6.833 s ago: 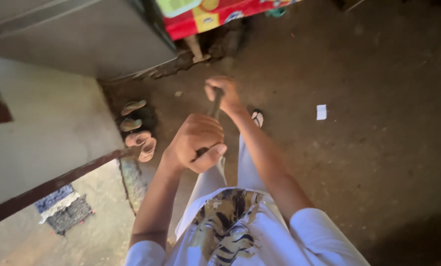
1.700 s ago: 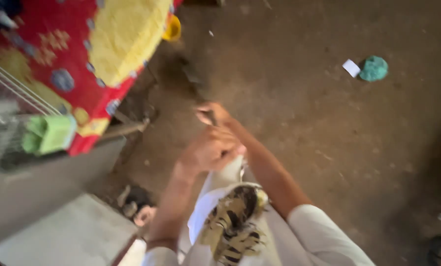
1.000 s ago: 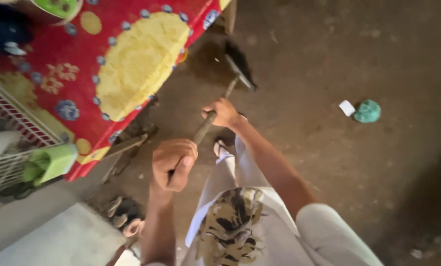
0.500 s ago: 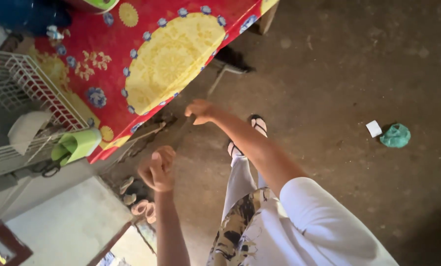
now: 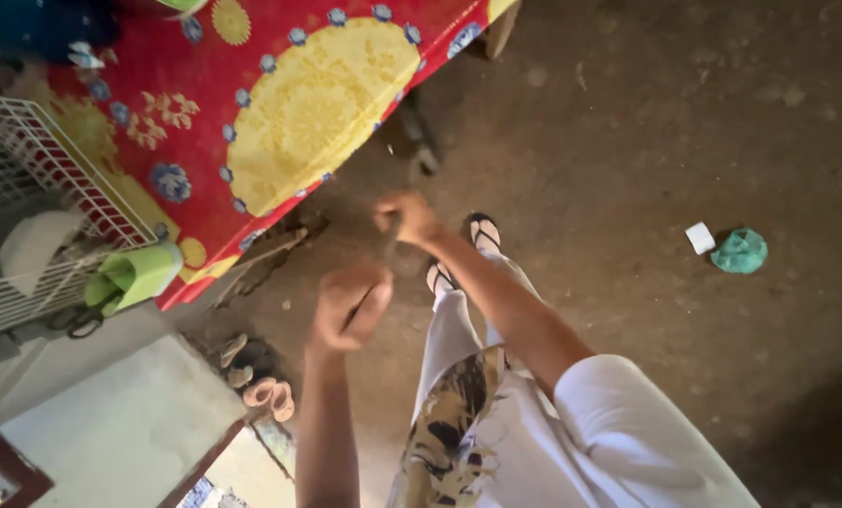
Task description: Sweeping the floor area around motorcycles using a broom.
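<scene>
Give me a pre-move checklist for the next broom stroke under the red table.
1. Left hand closed on the long thin broom handle: ok.
2. Right hand closed on it, lower down: ok.
3. Dark broom head at the edge of the red and yellow patterned tablecloth: ok, blurred.
4. Sandalled feet apart from the head: ok.
5. White paper scrap and green crumpled wad swept: not ok.

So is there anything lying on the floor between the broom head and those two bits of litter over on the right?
Nothing visible. The broom head sits at the edge of the red and yellow tablecloth; bare dirt floor stretches to the white scrap and green wad.
</scene>
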